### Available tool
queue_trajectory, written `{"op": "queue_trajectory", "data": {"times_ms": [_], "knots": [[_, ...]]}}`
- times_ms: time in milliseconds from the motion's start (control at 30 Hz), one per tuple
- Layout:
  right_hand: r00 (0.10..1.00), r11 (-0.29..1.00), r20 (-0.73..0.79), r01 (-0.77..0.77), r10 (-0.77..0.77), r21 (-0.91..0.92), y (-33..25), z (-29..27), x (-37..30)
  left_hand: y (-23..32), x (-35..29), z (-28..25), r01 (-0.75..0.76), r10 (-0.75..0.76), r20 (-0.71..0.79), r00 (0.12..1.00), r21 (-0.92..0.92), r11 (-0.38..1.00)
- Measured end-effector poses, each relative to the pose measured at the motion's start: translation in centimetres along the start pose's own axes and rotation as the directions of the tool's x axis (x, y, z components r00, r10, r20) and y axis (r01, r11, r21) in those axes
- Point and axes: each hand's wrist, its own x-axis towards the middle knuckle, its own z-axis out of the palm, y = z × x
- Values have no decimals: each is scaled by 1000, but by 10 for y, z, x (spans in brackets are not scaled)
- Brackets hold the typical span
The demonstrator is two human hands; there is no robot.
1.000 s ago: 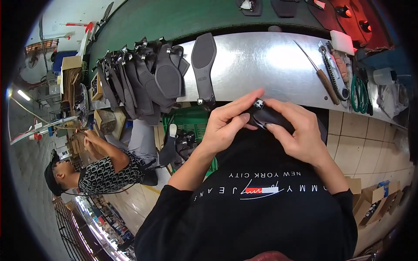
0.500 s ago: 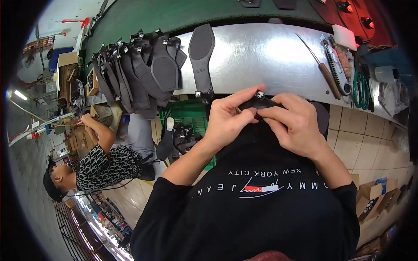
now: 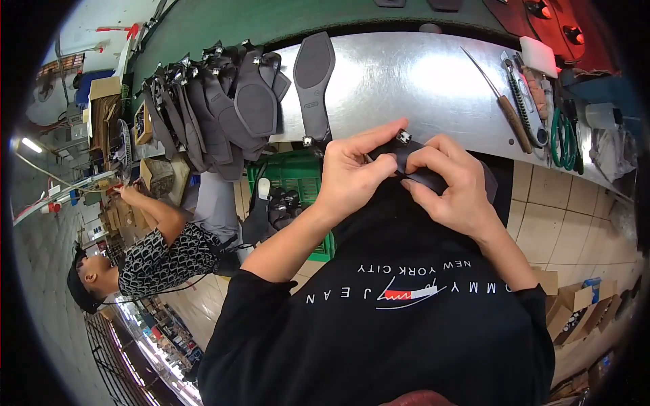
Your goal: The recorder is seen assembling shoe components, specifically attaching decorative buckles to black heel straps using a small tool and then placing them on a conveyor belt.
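A dark grey shoe sole (image 3: 401, 154) with a small shiny heel (image 3: 404, 137) is held up in front of my chest, at the near edge of the metal table. My left hand (image 3: 352, 176) grips it from the left, index finger stretched along by the heel and thumb pressed in. My right hand (image 3: 457, 186) pinches it with thumb and bent fingers. Much of this sole is covered by my hands; part shows past my right hand. Another grey sole (image 3: 314, 81) lies lengthwise on the table, its heel towards me.
Many similar soles (image 3: 254, 108) are piled at the left. An awl (image 3: 506, 111), a utility knife (image 3: 526, 101) and green-handled scissors (image 3: 560, 139) lie at the right. Below the table stands a green crate (image 3: 291, 166) beside dark soles. A co-worker (image 3: 166, 250) is at the left.
My right hand's fingers have shifted and curled further around the sole, which now shows more between my hands. The heel has risen slightly. The co-worker's arm has moved a little.
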Motion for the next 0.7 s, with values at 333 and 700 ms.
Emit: {"op": "queue_trajectory", "data": {"times_ms": [333, 700], "knots": [[925, 919, -133, 321, -356, -230, 6, 3, -4, 19, 12, -10, 473, -451, 144, 881, -323, 820], [973, 980, -154, 153, -172, -126, -7, 1, -8, 8, -3, -6, 274, -272, 42, 961, -227, 934]]}}
